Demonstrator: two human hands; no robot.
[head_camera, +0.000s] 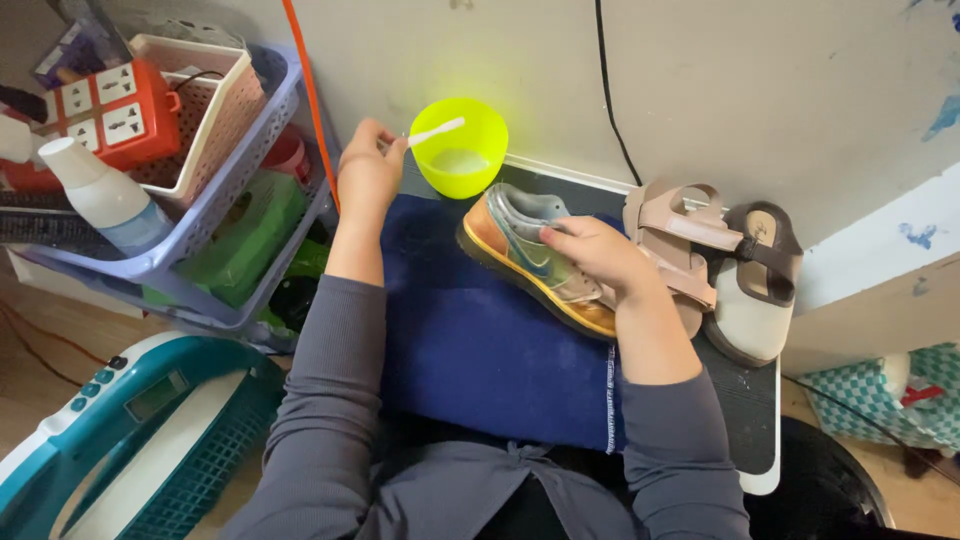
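The left hand (368, 172) has its grip closed on a white brush (432, 132) over the far green bowl (460, 147); the right hand (592, 252) grips the sneaker (515, 240).

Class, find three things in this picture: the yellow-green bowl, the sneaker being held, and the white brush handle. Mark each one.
yellow-green bowl (490, 125): head view, on its right inner wall.
sneaker (510, 238): head view, on its side panel.
white brush handle (437, 131): head view, mid-handle over the bowl.

One sneaker (535, 262), two sandals (715, 265), one green bowl (460, 147), one blue cloth (480, 350), two baskets (215, 170)
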